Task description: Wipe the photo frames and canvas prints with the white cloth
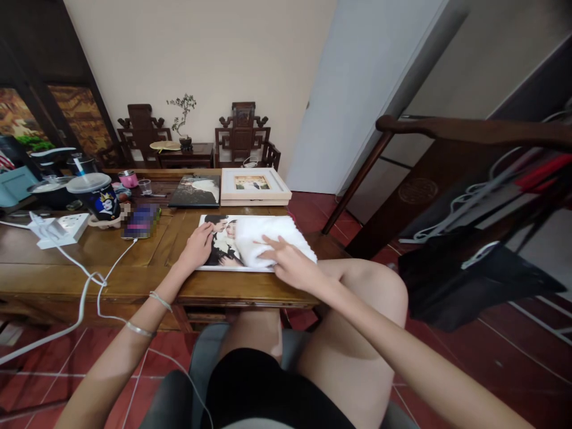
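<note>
A large photo print point(232, 235) lies flat near the front edge of the wooden table point(134, 280). My left hand point(197, 245) rests on its left edge, fingers curled down onto the picture. Over the print's right half, my right hand point(286, 262) presses a white cloth point(272, 238) with the fingers spread flat. Neither hand lifts anything off the table.
Behind the print lie a dark photo album point(195, 191) and a framed picture point(254, 185). To the left are a phone point(141, 221), a lidded cup point(99, 195), a white power strip point(58, 229) with cables, and a small pink tin point(128, 178). A dark chair stands at the right.
</note>
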{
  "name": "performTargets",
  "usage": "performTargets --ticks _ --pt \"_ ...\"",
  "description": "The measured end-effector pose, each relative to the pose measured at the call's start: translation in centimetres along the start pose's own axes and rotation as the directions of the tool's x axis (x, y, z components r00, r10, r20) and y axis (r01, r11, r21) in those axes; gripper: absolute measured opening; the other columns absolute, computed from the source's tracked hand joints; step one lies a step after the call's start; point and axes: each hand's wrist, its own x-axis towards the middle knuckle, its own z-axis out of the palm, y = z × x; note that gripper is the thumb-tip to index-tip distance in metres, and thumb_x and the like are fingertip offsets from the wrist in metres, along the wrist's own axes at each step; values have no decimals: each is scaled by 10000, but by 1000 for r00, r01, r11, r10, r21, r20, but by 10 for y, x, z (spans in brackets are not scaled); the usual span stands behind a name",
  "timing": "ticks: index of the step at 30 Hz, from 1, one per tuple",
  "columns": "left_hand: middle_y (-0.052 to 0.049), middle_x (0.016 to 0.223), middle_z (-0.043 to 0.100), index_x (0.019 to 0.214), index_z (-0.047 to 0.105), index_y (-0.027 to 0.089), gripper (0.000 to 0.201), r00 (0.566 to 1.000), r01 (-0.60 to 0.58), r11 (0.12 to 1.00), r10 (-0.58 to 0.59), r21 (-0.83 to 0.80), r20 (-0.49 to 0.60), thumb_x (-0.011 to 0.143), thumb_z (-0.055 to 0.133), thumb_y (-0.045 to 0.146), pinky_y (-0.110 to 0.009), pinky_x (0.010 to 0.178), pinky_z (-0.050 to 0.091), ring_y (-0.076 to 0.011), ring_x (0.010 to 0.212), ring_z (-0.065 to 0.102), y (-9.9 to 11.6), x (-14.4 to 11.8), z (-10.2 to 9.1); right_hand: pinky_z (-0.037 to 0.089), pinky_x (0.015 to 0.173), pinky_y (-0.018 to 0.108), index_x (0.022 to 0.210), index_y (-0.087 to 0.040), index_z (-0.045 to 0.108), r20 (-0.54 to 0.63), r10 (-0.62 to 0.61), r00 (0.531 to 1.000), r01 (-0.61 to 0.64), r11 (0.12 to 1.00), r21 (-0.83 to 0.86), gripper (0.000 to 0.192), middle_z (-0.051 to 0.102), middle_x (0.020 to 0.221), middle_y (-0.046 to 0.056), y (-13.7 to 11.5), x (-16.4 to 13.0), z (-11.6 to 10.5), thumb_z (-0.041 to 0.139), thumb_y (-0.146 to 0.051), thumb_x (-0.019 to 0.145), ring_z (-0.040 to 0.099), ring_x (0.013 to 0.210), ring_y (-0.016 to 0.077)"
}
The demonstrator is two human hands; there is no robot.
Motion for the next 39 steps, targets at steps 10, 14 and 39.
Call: performTargets --ticks 10,14,39 --pt "-119 1475 520 1325 587 188 439 1000 16 999 -16 -28 -21 960 344 207 -478 1180 341 -249 1406 441 -5 1 4 383 1052 631 1314 -171 647 -1 208 978 -206 971 -118 569 669 1274 177 16 73 0 451 26 817 452 1359 383" --pt "-109 1470 526 1330 581 175 450 1000 -6 1000 6 -6 -16 950 342 207 -445 1189 336 -241 1403 446 -5 2 2 349 1075 637 1299 -199 652 27 89 996 -85 990 -115 550 578 1415 150 -20 86 6 473 13 823 433 1365 366" --pt "-124 1469 525 1321 587 160 449 1000 -6 1000 6 -14 -4 943 350 204 -450 1200 319 -244 1400 449 -3 1 0 392 1123 473 1246 -164 697 -55 137 989 -140 989 -41 638 704 1245 89 52 91 -6 431 62 712 560 1293 284"
